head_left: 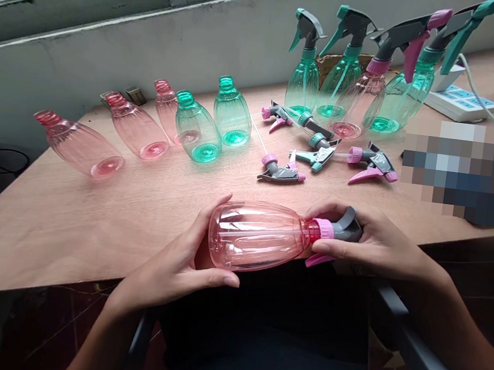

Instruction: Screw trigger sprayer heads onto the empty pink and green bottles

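Note:
A clear pink spray bottle [256,237] lies sideways between my hands, just over the table's front edge. My left hand [183,261] is wrapped round its base, thumb along the near side. My right hand [366,241] grips the grey and pink trigger sprayer [344,227] at the bottle's neck, its thumb by the pink collar. The sprayer sits on the neck; whether it is fully tightened I cannot tell. Beyond my hands lie several loose trigger sprayers, among them a pink-collared one [281,170] and a teal one [318,152].
Open-necked bottles stand at the left back, pink [85,144] and green [199,131]. Several bottles with sprayers fitted, one of them green [303,81], stand at the back right near a white power strip [462,103]. A chair armrest [425,351] is beside my right forearm.

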Demonstrator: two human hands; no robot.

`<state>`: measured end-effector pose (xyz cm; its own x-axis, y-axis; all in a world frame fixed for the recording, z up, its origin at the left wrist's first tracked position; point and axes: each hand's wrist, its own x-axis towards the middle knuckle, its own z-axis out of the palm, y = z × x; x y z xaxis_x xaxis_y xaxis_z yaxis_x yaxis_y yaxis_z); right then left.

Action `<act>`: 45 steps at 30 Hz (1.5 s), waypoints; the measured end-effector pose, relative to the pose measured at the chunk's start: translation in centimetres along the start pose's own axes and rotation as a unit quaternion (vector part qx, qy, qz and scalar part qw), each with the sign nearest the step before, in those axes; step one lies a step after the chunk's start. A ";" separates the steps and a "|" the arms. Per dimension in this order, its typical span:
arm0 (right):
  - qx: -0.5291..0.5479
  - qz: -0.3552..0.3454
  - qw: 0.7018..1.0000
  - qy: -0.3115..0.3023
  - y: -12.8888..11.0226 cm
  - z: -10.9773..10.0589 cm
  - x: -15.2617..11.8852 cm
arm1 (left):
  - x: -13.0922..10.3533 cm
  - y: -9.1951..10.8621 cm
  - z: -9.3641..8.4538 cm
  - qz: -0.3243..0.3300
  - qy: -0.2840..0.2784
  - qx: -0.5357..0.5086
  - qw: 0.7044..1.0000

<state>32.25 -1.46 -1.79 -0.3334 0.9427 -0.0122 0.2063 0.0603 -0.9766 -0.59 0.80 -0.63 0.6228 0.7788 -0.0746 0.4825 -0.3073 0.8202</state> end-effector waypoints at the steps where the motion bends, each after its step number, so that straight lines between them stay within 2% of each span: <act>1: 0.002 0.002 1.000 -0.001 0.0 0.0 0.0 | 0.0 0.0 0.0 -0.001 0.000 0.000 1.000; 21: -0.007 0.005 1.000 -0.003 -0.4 -0.1 0.1 | 0.1 0.1 0.0 0.011 -0.002 0.004 1.000; 28: -0.054 -0.030 0.998 0.021 0.7 -0.4 0.1 | 0.0 0.1 0.0 0.008 -0.001 0.004 1.000; 34: -0.039 -0.028 0.999 0.008 1.1 -0.4 0.0 | 0.1 0.2 0.0 0.003 0.000 0.004 1.000; 45: -0.099 -0.032 0.994 0.025 1.2 -0.6 0.1 | 0.1 0.0 -0.1 0.017 0.001 0.005 1.000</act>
<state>33.02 -1.07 -2.82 -0.3059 0.9499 0.0639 0.3643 0.1788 -0.9140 -0.57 0.95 -0.61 0.6370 0.7695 -0.0453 0.4669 -0.3384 0.8170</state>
